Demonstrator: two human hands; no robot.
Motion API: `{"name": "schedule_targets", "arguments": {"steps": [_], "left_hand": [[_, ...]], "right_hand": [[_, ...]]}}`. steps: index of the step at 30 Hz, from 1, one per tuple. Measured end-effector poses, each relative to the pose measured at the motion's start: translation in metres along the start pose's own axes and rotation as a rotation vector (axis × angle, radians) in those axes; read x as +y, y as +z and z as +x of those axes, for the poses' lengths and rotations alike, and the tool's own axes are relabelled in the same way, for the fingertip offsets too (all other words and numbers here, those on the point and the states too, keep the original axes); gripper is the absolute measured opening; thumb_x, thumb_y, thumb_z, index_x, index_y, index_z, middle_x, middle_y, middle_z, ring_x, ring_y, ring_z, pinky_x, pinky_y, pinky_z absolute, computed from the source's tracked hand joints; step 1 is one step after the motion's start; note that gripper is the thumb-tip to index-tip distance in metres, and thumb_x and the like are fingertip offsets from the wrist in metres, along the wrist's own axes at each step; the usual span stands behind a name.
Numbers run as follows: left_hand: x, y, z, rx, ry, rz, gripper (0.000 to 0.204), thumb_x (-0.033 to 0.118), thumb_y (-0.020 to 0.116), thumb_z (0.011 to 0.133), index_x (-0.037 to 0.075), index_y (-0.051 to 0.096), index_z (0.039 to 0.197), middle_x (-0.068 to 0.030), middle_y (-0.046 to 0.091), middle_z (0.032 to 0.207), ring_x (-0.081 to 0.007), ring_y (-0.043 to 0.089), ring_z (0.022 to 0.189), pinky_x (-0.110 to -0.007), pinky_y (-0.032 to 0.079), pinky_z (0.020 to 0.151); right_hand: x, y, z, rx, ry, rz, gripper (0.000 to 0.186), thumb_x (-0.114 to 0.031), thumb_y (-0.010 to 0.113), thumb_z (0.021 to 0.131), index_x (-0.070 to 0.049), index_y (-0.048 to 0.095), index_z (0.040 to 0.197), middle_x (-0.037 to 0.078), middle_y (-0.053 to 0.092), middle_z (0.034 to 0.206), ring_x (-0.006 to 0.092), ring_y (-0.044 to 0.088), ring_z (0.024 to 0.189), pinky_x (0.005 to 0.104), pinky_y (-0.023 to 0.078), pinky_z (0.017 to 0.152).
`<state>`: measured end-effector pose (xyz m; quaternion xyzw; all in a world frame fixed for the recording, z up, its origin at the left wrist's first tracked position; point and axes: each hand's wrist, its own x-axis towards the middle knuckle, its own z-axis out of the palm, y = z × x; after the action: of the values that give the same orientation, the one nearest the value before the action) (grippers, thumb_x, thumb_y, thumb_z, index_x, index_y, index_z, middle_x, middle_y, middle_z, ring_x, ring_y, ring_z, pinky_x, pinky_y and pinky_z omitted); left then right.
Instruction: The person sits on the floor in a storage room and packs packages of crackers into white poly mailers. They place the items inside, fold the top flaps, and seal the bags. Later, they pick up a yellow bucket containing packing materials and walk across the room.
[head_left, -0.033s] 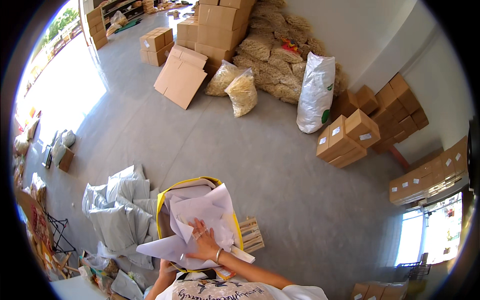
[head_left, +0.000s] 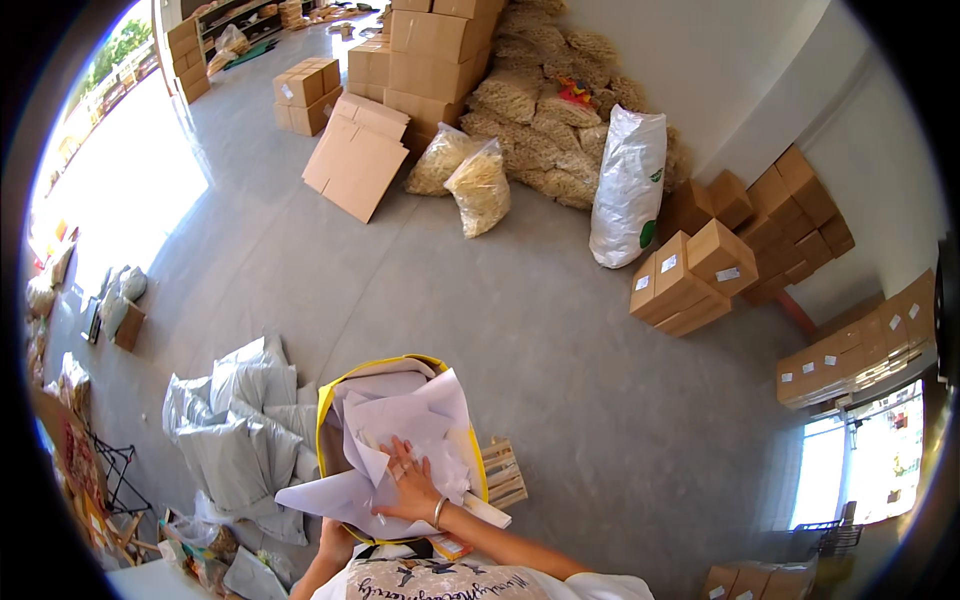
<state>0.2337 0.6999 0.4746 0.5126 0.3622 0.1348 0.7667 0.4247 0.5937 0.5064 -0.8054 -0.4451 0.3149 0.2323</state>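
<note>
A yellow-rimmed open bag (head_left: 322, 440) stands in front of me, with large crumpled white paper sheets (head_left: 405, 425) filling its mouth and jutting past its edges. My right hand (head_left: 408, 488) lies on the sheets, fingers spread and nothing gripped, a bracelet at the wrist. At the near left corner of the bag is my left hand (head_left: 337, 543); paper and the rim cover its fingers, so its hold is hidden. Something orange and white (head_left: 450, 545) shows just under the rim beside my right wrist.
Stuffed grey plastic bags (head_left: 240, 430) are piled left of the bag. A slatted wooden crate (head_left: 503, 473) sits close to its right. Farther off stand stacked cartons (head_left: 690, 280), a tall white sack (head_left: 630, 185), clear bags (head_left: 480, 190) and flattened cardboard (head_left: 355, 160).
</note>
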Motion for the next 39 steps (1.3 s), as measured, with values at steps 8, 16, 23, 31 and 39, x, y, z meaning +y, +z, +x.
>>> {"name": "schedule_targets", "arguments": {"steps": [8,16,23,31,39], "left_hand": [[0.096,0.073,0.140,-0.195,-0.269,-0.283,0.056,0.023,0.057,0.077,0.005,0.045,0.128,-0.0077,0.052,0.126,-0.0222,0.048,0.118,-0.036,0.036,0.100],[0.111,0.085,0.211,-0.216,-0.328,-0.213,0.054,0.029,0.057,0.083,0.006,0.043,0.129,-0.0069,0.050,0.127,-0.0216,0.046,0.119,-0.035,0.035,0.101],[0.117,0.091,0.238,-0.222,-0.318,-0.195,0.055,0.034,0.058,0.084,0.007,0.042,0.130,-0.0061,0.050,0.127,-0.0224,0.044,0.121,-0.036,0.033,0.103],[0.102,0.134,0.260,-0.243,-0.444,-0.224,0.054,0.034,0.057,0.085,0.007,0.042,0.130,-0.0067,0.048,0.131,-0.0232,0.043,0.122,-0.037,0.033,0.104],[0.117,0.212,0.285,-0.163,-0.358,-0.245,0.053,0.031,0.058,0.083,0.006,0.046,0.128,-0.0078,0.052,0.127,-0.0241,0.047,0.119,-0.038,0.036,0.101]], "right_hand": [[0.042,-0.085,0.080,0.147,0.155,0.018,0.119,-0.059,0.073,0.059,-0.011,0.009,0.147,0.019,-0.004,0.151,0.0417,-0.001,0.139,0.0674,0.013,0.101],[0.057,-0.123,0.122,0.198,0.227,0.066,0.117,-0.060,0.074,0.058,-0.015,0.012,0.146,0.017,-0.003,0.152,0.0401,0.000,0.139,0.0662,0.013,0.102],[0.066,-0.146,0.143,0.120,0.274,0.068,0.119,-0.061,0.073,0.059,-0.009,0.011,0.146,0.019,-0.003,0.151,0.0406,-0.001,0.139,0.0641,0.013,0.104],[0.102,-0.156,0.128,0.151,0.369,0.039,0.120,-0.061,0.073,0.059,-0.011,0.009,0.147,0.023,-0.001,0.150,0.0421,-0.001,0.138,0.0637,0.011,0.104],[0.158,-0.211,0.151,0.104,0.264,0.024,0.119,-0.057,0.076,0.057,-0.009,0.013,0.146,0.021,-0.003,0.150,0.0432,-0.001,0.138,0.0640,0.012,0.104]]}}
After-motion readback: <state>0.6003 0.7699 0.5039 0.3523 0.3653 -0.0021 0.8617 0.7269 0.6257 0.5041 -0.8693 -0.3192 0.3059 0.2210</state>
